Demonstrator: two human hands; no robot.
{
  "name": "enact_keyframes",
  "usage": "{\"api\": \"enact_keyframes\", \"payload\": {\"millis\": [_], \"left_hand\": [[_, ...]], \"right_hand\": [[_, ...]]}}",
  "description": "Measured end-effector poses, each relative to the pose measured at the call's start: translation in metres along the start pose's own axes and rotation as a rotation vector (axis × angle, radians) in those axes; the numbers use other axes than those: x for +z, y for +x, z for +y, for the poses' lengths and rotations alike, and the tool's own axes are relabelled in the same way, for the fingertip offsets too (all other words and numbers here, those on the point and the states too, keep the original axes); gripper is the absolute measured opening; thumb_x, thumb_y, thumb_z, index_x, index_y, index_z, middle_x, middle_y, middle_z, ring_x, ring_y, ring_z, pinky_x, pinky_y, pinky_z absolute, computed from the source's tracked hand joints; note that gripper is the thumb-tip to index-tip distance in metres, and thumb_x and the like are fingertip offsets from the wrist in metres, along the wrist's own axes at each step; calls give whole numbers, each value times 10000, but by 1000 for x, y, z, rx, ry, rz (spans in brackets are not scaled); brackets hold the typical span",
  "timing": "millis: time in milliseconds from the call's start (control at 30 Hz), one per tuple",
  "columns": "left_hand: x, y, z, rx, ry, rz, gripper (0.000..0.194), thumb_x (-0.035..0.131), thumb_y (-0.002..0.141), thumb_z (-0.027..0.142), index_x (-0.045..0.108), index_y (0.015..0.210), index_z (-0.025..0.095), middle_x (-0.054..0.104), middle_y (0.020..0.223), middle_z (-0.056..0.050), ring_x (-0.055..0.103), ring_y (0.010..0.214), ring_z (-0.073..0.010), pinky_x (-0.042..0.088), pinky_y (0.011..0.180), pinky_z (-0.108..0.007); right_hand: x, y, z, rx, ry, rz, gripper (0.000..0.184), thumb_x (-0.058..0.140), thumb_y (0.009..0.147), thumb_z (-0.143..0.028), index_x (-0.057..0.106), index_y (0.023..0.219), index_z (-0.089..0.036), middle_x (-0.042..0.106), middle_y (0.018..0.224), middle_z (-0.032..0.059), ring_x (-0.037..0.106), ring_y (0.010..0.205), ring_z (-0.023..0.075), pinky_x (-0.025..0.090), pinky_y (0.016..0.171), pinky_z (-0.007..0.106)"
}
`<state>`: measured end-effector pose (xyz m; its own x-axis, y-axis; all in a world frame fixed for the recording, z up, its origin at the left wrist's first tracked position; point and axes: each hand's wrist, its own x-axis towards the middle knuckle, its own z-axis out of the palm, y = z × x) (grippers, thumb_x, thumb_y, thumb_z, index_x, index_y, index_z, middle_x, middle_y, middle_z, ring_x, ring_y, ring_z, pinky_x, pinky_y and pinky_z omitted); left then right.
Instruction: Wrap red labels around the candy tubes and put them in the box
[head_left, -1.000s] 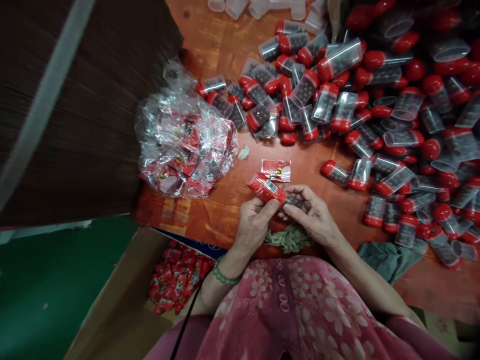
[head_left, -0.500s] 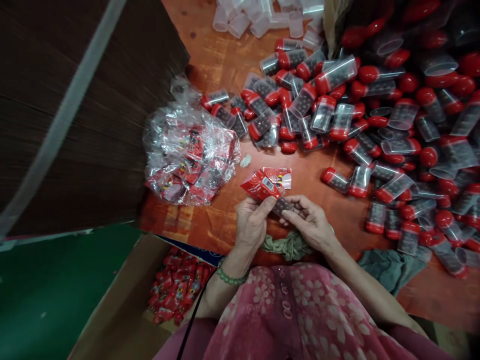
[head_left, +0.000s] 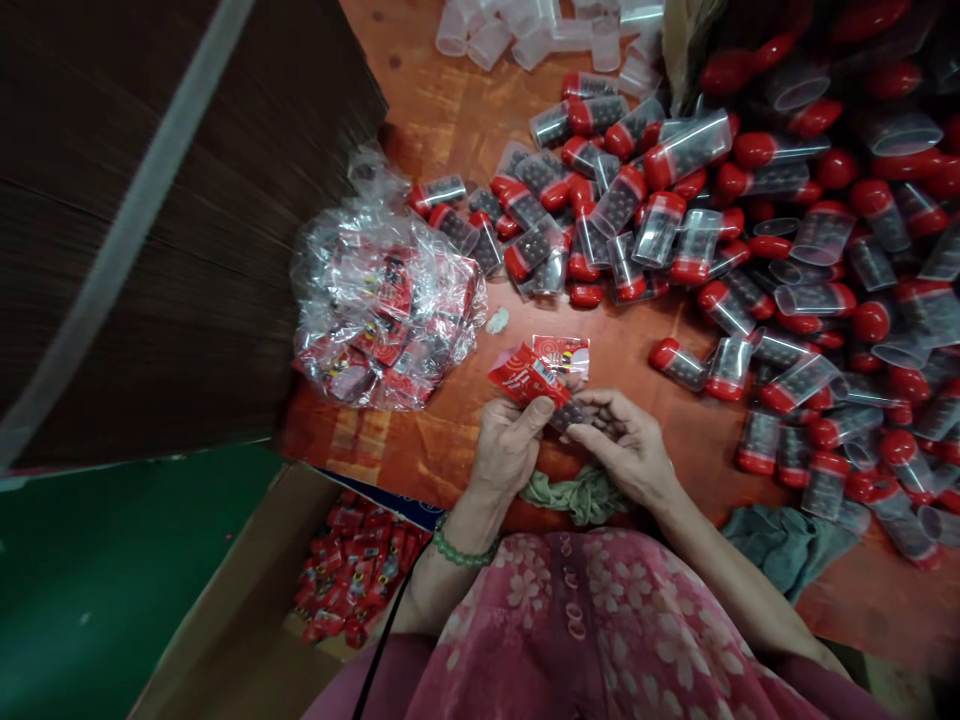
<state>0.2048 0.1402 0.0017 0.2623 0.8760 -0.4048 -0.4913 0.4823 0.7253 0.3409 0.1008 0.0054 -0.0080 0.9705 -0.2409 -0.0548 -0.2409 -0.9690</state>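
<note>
My left hand (head_left: pixel 508 452) is closed on a red printed packet (head_left: pixel 523 374), thumb pressed on top. From the packet's right end sticks out a clear container of dark balls (head_left: pixel 568 415); its other end is hidden inside the packet. My right hand (head_left: pixel 631 450) pinches that exposed end between thumb and fingers. Just beyond the hands a flat red printed packet (head_left: pixel 562 353) lies on the table. Under my wrists is a crumpled pale green cloth (head_left: pixel 577 494).
Red-capped clear containers (head_left: pixel 814 300) with dark balls heap across the right and back. A clear plastic bag (head_left: pixel 390 310) of red packets sits left. Clear empty tubes (head_left: pixel 517 30) lie at the back. Below the table edge, a carton (head_left: pixel 225 600) holds red packets. A dark green cloth (head_left: pixel 787 545) lies right.
The packet has shifted slightly and its printed face is turned a little differently. Both hands keep their grip, and the whole view has moved a little.
</note>
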Motion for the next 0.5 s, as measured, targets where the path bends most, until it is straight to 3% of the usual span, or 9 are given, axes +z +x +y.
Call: {"api": "enact_keyframes", "payload": {"millis": [100, 200, 333, 500], "left_hand": [[-1, -4, 0, -62, 50, -55, 420, 800, 682, 541, 761, 859, 162, 776, 967, -119, 735, 894, -266, 597, 730, -345], [-2, -6, 1, -86, 56, -96, 480, 801, 678, 552, 747, 949, 160, 758, 1061, -132, 734, 874, -261, 587, 643, -311], [2, -6, 2, -10, -57, -69, 493, 773, 713, 563, 729, 1032, 189, 745, 1115, -123, 722, 964, -257, 596, 721, -319], [8, -10, -2, -38, -84, -63, 443, 740, 762, 544, 749, 990, 163, 762, 1044, -116, 707, 1038, -272, 581, 854, -352]], "right_hand": [[0, 3, -3, 110, 215, -23, 344, 755, 788, -462, 573, 966, -232, 684, 822, -11, 695, 668, 126, 610, 680, 279], [2, 6, -6, 140, 277, -33, 372, 774, 774, -461, 553, 966, -230, 673, 792, -26, 690, 639, 112, 611, 674, 267], [8, 9, -7, 113, 258, -17, 386, 779, 762, -483, 560, 956, -232, 684, 803, -21, 685, 680, 112, 606, 688, 259], [14, 12, -5, 67, 298, 19, 348, 831, 719, -417, 583, 874, -228, 686, 738, -37, 656, 629, 90, 582, 645, 212]]}}
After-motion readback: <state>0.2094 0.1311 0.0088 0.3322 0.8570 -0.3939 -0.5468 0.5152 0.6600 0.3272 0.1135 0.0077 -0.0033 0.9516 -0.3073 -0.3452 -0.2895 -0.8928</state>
